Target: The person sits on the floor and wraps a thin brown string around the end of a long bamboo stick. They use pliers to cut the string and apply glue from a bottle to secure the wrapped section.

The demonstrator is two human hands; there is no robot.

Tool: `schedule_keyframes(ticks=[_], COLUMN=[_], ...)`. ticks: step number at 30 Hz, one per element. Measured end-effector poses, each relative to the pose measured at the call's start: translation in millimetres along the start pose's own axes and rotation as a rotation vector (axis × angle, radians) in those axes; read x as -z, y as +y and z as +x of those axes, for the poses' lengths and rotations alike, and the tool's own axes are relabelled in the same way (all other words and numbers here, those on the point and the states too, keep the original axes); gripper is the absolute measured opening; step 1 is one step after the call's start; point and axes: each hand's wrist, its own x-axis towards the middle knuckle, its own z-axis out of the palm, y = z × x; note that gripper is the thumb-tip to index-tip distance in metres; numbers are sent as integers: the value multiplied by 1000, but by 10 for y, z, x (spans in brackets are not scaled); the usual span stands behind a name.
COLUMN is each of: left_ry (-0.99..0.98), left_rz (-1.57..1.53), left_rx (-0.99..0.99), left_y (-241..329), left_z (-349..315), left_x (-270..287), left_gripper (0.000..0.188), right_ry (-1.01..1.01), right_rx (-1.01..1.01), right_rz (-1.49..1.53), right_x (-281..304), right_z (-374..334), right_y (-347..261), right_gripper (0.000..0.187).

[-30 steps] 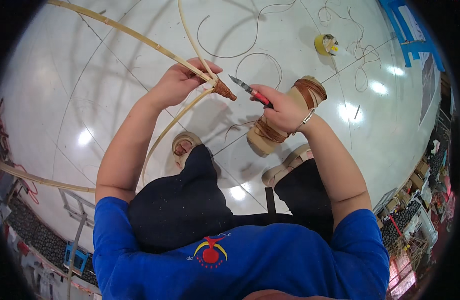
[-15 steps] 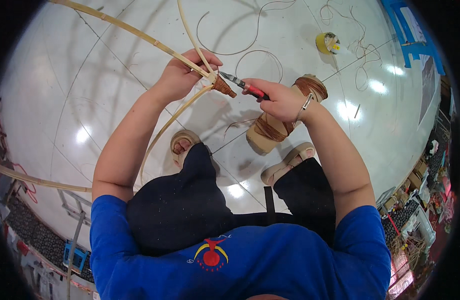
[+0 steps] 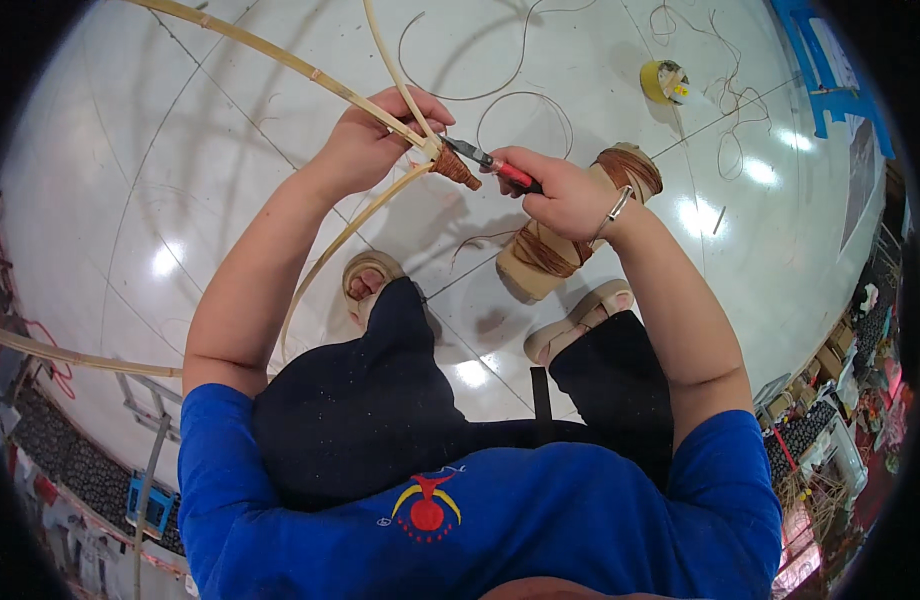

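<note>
Long pale bamboo strips [image 3: 280, 58] come together at a tapered joint bound with brown cord [image 3: 454, 170]. My left hand [image 3: 378, 142] grips the strips just left of that binding, thumb and fingers closed around them. In my right hand [image 3: 568, 198] is a pair of pliers [image 3: 515, 176] with red and black handles. Their grey jaws reach the upper side of the joint, close to my left fingertips. Whether the jaws hold anything is too small to tell. One curved strip [image 3: 325, 250] bends down from the joint past my left forearm toward my leg.
A tan block [image 3: 518, 278] wound with brown cord lies on the floor near my right hand, by my sandalled feet. Beyond it are loose cord loops [image 3: 570, 120], a yellow tape roll [image 3: 656, 84] and a blue frame [image 3: 830, 100]. Clutter [image 3: 830, 440] lines the right edge.
Both hands, the joint and the pliers sit slightly farther right and lower in the picture, and the floor things have shifted right too. Both grips are unchanged.
</note>
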Motion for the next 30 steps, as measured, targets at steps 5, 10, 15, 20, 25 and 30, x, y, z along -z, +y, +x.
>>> schedule_keyframes(ticks=[5,10,15,20,25,30], left_ry=[-6,17,97,164,320,346], left_rz=[5,35,62,594,788,386], left_rx=[6,-29,65,111,-47,147], left_y=[19,-6,-15,-288,-560,-304], left_z=[-4,1,-16,-77,-303,-419], left_x=[-24,-23,-25,196,297,213], left_gripper=[10,10,11,24,34,24], right_ry=[92,171,302,509,461,612], right_rx=[-16,-67,-36,-154,-278,-115], right_rz=[-76,-160,65,-357,-684,-658], right_x=[-50,-105,-133,-221,-491,-340], right_z=[28,74,59,257,732,591], right_y=[10,1,97,527,961,1175], right_gripper=[40,35,36,42,47,37])
